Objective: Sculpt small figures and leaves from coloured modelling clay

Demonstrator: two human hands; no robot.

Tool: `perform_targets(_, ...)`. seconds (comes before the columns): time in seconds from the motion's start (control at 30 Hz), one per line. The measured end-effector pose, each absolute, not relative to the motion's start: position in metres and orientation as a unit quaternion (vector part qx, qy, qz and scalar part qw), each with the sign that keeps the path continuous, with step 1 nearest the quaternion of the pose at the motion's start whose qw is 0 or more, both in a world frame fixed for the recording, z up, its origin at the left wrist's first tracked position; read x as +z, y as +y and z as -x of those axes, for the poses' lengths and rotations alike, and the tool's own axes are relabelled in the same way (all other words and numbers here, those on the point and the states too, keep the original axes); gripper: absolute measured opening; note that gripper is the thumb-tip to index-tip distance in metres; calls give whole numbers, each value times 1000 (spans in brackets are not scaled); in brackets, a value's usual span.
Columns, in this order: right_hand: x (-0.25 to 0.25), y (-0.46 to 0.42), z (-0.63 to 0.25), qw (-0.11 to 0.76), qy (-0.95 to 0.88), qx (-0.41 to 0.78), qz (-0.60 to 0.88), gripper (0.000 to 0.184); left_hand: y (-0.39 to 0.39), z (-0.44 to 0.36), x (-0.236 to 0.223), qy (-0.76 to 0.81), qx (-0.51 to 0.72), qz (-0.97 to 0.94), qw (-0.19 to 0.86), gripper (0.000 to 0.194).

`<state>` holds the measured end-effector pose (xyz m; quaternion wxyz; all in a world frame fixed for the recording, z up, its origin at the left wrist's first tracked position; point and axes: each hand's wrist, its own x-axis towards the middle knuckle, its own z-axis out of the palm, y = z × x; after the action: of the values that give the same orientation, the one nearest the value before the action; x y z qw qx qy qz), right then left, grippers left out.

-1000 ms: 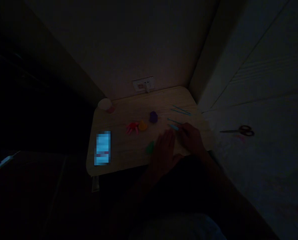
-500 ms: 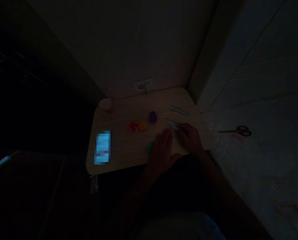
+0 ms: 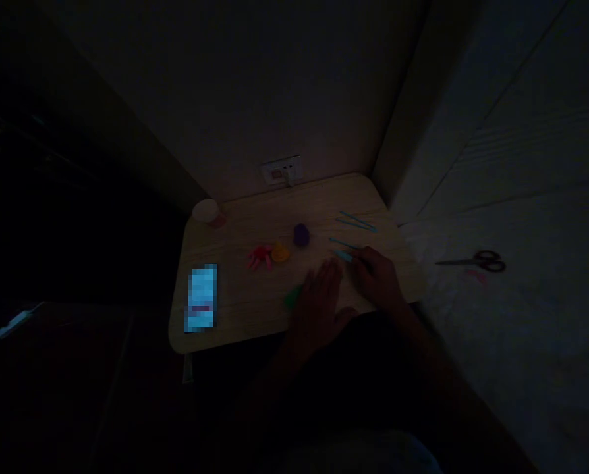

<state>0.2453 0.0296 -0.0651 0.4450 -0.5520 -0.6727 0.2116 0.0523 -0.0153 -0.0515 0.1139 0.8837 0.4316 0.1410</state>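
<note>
My left hand (image 3: 319, 301) lies palm down on the small wooden table (image 3: 245, 316), its fingers stretched forward. A green lump (image 3: 292, 298), which looks like modelling clay, shows at its left edge; the rest is under the hand. To the right, the fingers of my right hand (image 3: 379, 276) are closed on a small light-blue tool (image 3: 342, 255) whose flat end points left; its kind is unclear in the dark. A thin blue stick (image 3: 344, 243) lies just beyond that hand. Farther off sit a purple lump (image 3: 301, 235), an orange lump (image 3: 280, 252) and a red-and-pink piece (image 3: 260, 256).
Two more blue sticks (image 3: 356, 221) lie at the table's back right. A lit phone (image 3: 201, 299) is at the left, with a pale round container (image 3: 206, 210) behind it. Scissors (image 3: 472, 262) rest on the pale surface at right. A wall socket (image 3: 280, 170) is behind.
The view has shifted slightly. Slightly more of the green lump shows at the left of my left hand. My right hand keeps its hold on the light-blue tool.
</note>
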Motion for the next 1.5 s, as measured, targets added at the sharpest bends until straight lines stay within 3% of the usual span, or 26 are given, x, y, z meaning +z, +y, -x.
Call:
perform_targets(0.1,-61,27,-244,454,-653,224,564,23,-19,-47,-53,450,208,-858,133,93)
perform_targets(0.2,-58,26,-244,455,-641,235,572,24,-22,-43,-55,467,266,-830,150,77)
perform_targets(0.4,-58,29,-239,401,-694,178,570,23,-22,-47,-60,492,251,-827,109,60)
perform_targets(0.67,-52,24,-232,303,-732,117,599,21,-19,-49,-59,494,252,-827,96,77)
perform_targets(1.17,-50,20,-227,266,-729,91,624,24,-18,-53,-54,526,236,-814,71,58)
perform_targets(1.3,-49,21,-226,289,-717,106,625,20,-18,-53,-53,527,240,-812,71,55)
perform_targets(1.5,-47,20,-223,255,-730,80,629,19,-17,-53,-55,517,250,-816,64,55)
